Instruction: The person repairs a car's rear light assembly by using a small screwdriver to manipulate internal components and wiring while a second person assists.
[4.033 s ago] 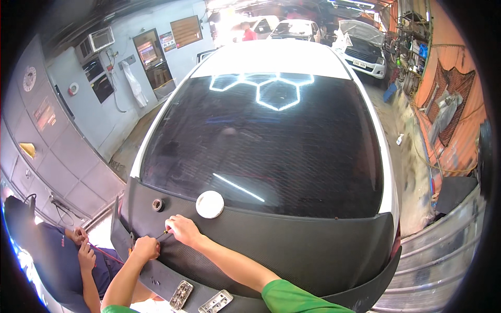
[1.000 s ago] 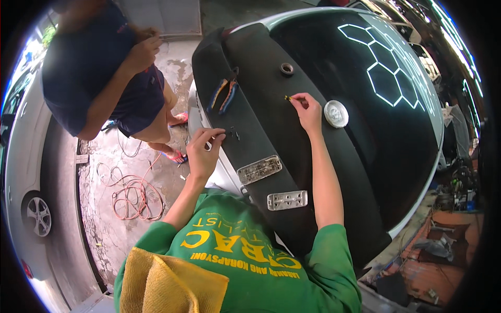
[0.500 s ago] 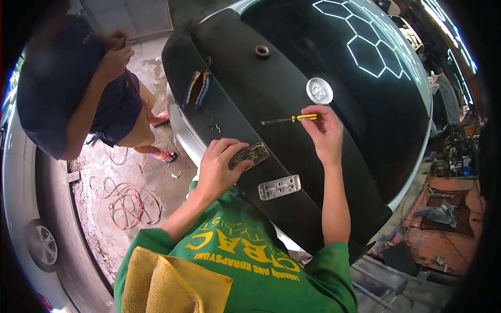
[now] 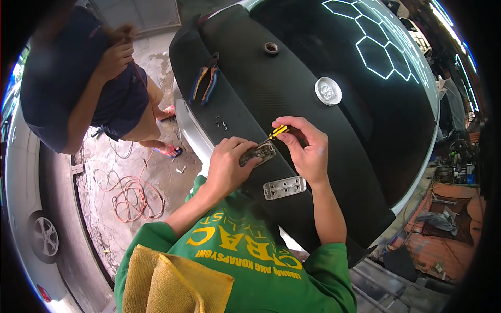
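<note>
My left hand (image 4: 228,166) grips a small rectangular device (image 4: 261,153) with an open, dark inner side, above the edge of a black car lid. In my right hand (image 4: 308,148) is a screwdriver (image 4: 280,131) with a yellow and black handle, pinched between thumb and fingers. Its tip points down at the device's upper edge; whether they touch I cannot tell. Close to my right wrist lies a grey rectangular cover (image 4: 285,188) with its ribbed inside up. Several tiny screw-like pieces (image 4: 221,124) lie beyond my left hand.
Blue and orange pliers (image 4: 204,81), a dark ring-shaped piece (image 4: 271,48) and a round silver dish (image 4: 328,91) rest on the car lid (image 4: 344,156). Another person (image 4: 99,88) stands at left, near a coiled red hose (image 4: 136,198) and a silver car (image 4: 23,208).
My right hand has moved left and down, bringing the screwdriver from above the lid to the device. My left hand still holds the device. The view has shifted slightly.
</note>
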`<state>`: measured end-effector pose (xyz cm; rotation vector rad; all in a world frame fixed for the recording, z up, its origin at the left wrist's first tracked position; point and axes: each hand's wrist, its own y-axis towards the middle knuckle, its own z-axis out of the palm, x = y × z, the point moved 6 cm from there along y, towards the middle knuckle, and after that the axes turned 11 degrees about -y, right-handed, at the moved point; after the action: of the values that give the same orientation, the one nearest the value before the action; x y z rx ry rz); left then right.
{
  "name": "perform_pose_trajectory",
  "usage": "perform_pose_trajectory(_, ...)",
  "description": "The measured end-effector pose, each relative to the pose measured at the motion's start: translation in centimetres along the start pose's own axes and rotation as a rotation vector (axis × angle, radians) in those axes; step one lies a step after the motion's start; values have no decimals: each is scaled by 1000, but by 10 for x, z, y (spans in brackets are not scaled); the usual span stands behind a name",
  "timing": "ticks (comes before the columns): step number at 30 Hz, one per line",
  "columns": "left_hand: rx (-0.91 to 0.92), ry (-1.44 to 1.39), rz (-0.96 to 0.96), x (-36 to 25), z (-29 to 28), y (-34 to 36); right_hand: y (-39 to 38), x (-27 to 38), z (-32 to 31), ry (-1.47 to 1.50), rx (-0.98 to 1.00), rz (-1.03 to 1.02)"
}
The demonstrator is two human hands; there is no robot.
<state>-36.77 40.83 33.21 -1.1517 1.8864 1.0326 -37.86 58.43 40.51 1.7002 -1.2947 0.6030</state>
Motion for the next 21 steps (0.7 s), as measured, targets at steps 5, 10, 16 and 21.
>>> perform_pose_trajectory(5,-12,4,8,0,-2,-1,2,2,2,-49,-8,-45)
perform_pose_trajectory(10,-4,0,16,1,0,0,2,-2,1,-37,-13,-18)
perform_pose_trajectory(16,1,-17,2,1,-1,2,1,0,1,-53,-4,-42)
perform_pose_trajectory(21,-6,-23,6,0,-1,2,1,1,-1,-28,-1,-30)
